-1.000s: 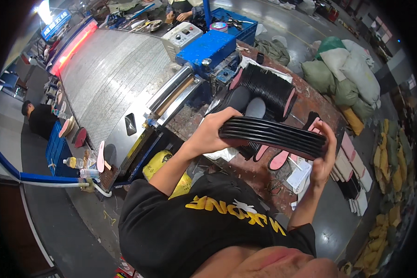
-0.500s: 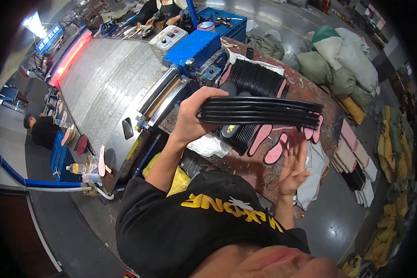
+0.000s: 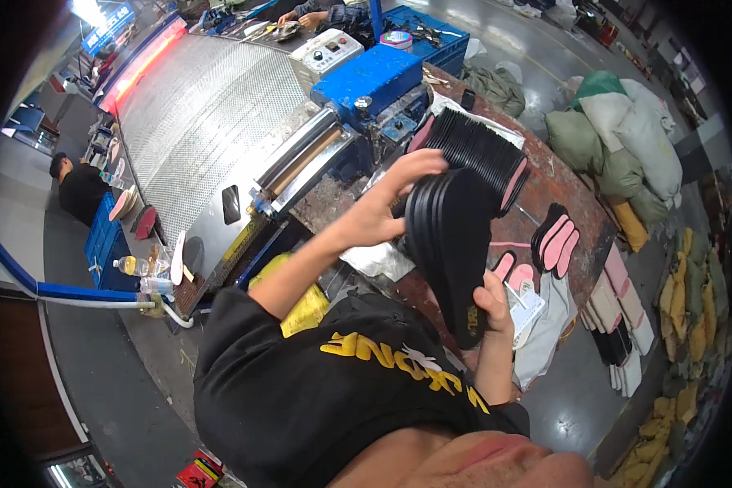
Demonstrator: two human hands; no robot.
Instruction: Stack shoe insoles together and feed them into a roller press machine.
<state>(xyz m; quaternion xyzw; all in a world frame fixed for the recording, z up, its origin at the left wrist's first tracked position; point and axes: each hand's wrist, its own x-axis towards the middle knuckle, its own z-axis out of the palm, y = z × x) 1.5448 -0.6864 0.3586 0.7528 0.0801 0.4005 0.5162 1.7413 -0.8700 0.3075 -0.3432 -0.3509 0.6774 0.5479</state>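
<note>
A fanned stack of black insoles (image 3: 455, 236) is held tilted in front of me, between both hands. My left hand (image 3: 386, 199) grips its wide end, fingers over the upper edge and thumb at the side. At the narrow end, my right hand (image 3: 496, 305) holds the insoles between thumb and fingers. Behind the held stack, a long row of black insoles (image 3: 476, 150) stands packed on edge on the worn table (image 3: 561, 183). Pink-faced insoles (image 3: 559, 244) lie to the right on the tabletop. A white card (image 3: 527, 307) shows beside my right hand.
A machine with a mesh conveyor (image 3: 195, 106), a roller (image 3: 301, 146) and a blue housing (image 3: 370, 77) stands to the left. A phone (image 3: 231, 203) lies on its metal edge. Stuffed sacks (image 3: 618, 134) and stacked insole bundles (image 3: 618, 313) are on the floor at right. Another person (image 3: 81, 183) is far left.
The stack has turned from lying edge-on to hanging tilted with its broad face showing. My right hand, open and apart before, now grips the narrow end. The view has shifted slightly.
</note>
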